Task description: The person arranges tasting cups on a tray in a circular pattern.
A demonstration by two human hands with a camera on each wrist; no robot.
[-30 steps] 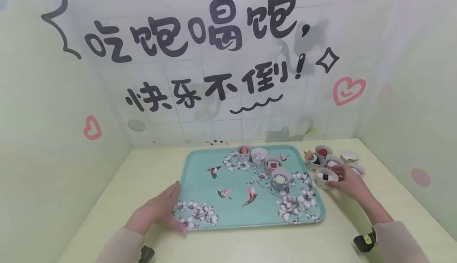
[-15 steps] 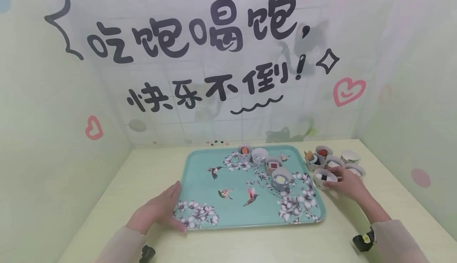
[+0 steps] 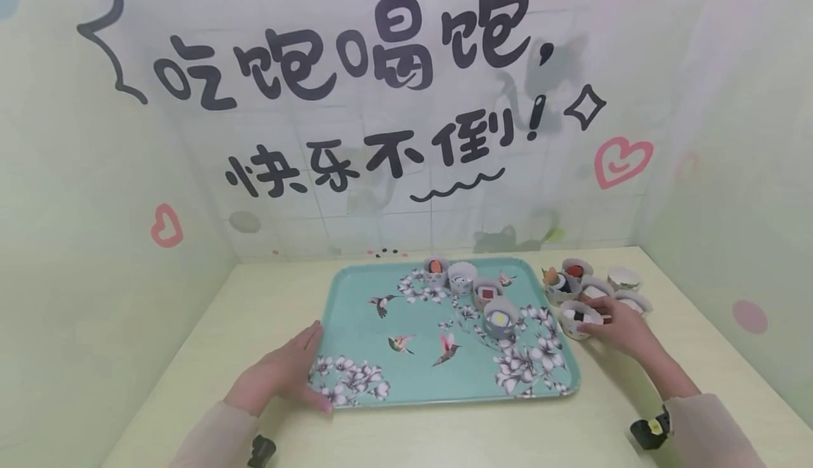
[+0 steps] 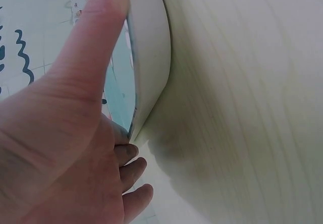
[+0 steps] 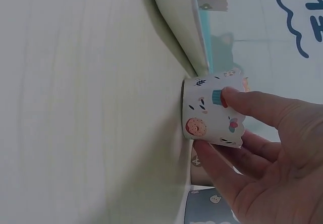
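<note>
My right hand (image 3: 625, 330) pinches a scalloped paper cupcake cup (image 3: 569, 327) beside the tray's right edge. In the right wrist view the thumb lies on one side of the cup (image 5: 207, 115) and fingers on the other; its wall carries donut and cupcake prints. A white piece with a black band sits inside it. At the turquoise tray's (image 3: 356, 313) near-left corner rests my left hand (image 3: 279, 376), its thumb along the front rim and its fingers along the left side. The left wrist view shows the thumb straight over the tray's pale outer wall (image 4: 151, 47).
Several filled paper cups stand on the tray in a slanting row, among them one with a yellow-centred piece (image 3: 500, 318) and one with an orange piece (image 3: 435, 270). More cups cluster right of the tray, including one with a red piece (image 3: 574, 272). Patterned walls enclose the table (image 3: 444, 433).
Over the last second the right hand and its cup have stayed in almost the same place. The left hand has not visibly moved from the tray corner.
</note>
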